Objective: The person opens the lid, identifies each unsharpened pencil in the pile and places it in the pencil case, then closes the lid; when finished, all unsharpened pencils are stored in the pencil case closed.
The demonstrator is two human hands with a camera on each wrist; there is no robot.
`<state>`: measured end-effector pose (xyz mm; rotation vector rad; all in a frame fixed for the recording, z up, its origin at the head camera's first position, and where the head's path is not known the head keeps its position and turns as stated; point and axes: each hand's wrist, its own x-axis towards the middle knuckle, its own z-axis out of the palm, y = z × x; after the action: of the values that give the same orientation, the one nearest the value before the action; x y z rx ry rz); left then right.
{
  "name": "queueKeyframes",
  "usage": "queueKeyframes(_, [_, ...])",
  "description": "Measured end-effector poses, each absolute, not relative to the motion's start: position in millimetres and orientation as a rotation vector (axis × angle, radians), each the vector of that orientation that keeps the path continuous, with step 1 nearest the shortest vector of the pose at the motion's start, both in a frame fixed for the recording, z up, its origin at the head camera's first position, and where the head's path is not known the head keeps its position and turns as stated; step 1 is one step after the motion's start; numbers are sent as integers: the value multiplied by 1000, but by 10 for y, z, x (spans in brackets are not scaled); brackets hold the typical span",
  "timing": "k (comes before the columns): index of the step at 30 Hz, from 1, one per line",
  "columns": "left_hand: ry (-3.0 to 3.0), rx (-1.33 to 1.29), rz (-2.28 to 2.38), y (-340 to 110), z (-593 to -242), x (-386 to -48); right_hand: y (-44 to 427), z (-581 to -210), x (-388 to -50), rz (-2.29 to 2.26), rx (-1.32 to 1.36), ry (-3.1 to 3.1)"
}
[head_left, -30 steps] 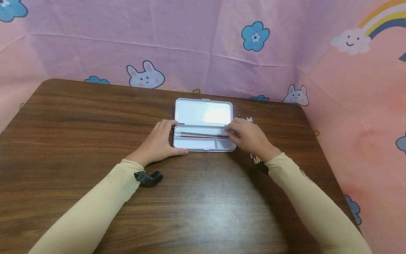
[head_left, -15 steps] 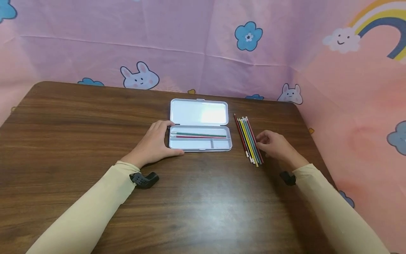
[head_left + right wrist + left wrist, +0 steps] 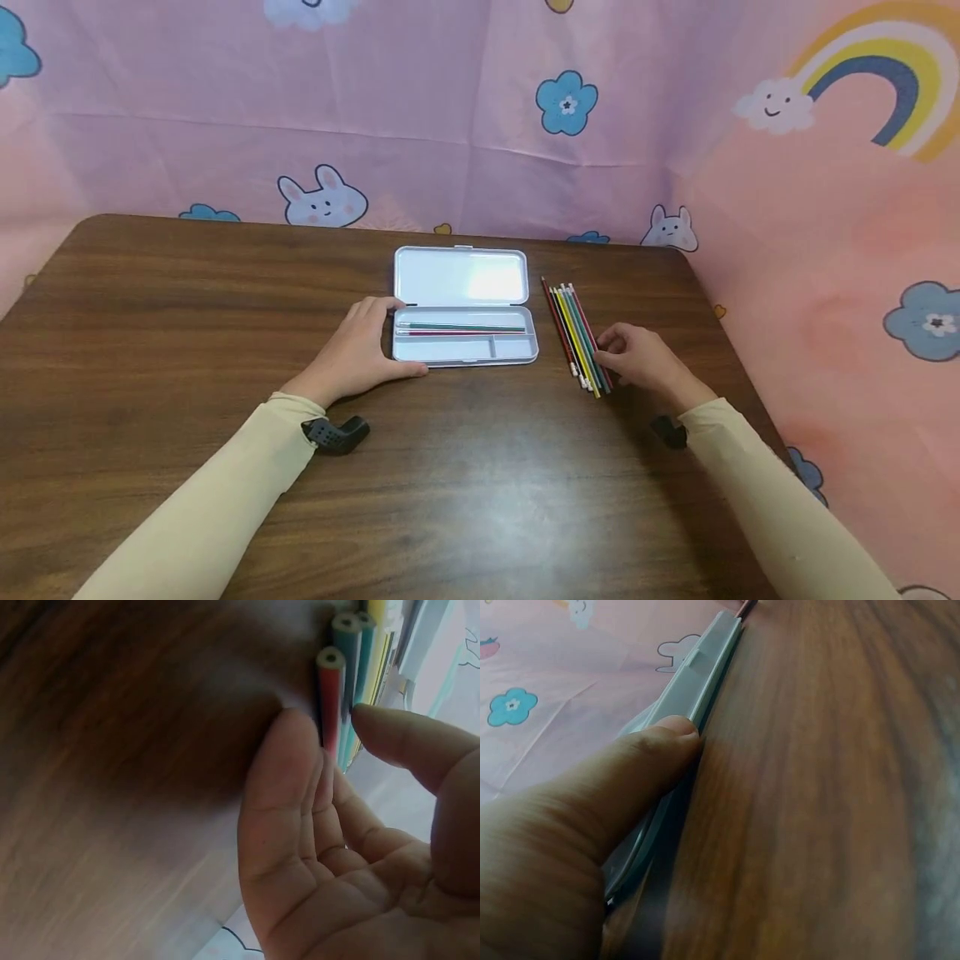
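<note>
A white pencil case (image 3: 457,362) lies with its lid raised, a green pencil (image 3: 495,327) and a red-and-white one in its rear compartment. My left hand (image 3: 354,350) holds the case's left end, fingers at the rear corner and thumb along the front edge; the left wrist view shows the thumb (image 3: 660,746) against its side. To the right, several pencils (image 3: 576,337) lie side by side. At their right edge my right hand (image 3: 647,362) pinches the outermost red pencil (image 3: 331,697), with its thumb (image 3: 390,731) on the neighbouring green pencil's side.
The brown wooden table (image 3: 465,475) carries the case and pencils. A pink and purple cloth (image 3: 420,108) with printed rabbits, flowers and a rainbow hangs behind and to the right. Dark devices are strapped at both wrists (image 3: 335,436).
My right hand has moved right from the case to the loose pencils, where its fingers now close in at the red one. My left hand stays on the case. The head view has shifted slightly.
</note>
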<state>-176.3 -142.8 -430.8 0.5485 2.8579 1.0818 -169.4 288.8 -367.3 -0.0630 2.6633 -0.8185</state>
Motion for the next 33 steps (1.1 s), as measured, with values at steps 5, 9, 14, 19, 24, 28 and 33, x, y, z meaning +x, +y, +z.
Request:
queueKeyframes(5, [2858,563,1088,-1440,-4332,-1773,2928,-3672,-1684,-795,-29,2655])
queueKeyframes(9, [2860,560,1086,-1427,-4342,-1769,2977,-3691,-1659,-806,-49,2668])
queueKeyframes(14, [2863,547,1073,-1426,-4331,-1757,2985,-3709,-1620,-836,-66,2679])
queueKeyframes(19, [2875,546,1070,-1440,-4308,-1759,2956,-3721,-1639,-840,-112,2710])
queueKeyframes(24, [2874,532,1076,-1449,-4318,-1735,2954,-3709,-1655,-776,-136,2748])
queueKeyframes(28, [2874,529,1070,-1451,-4326,-1726,2990,-3696,-1645,-638,-119,2808])
queueKeyframes(33, [2880,551,1072,-1435,-4315,-1739,3028,-3677,-1605,-566,-114,2821])
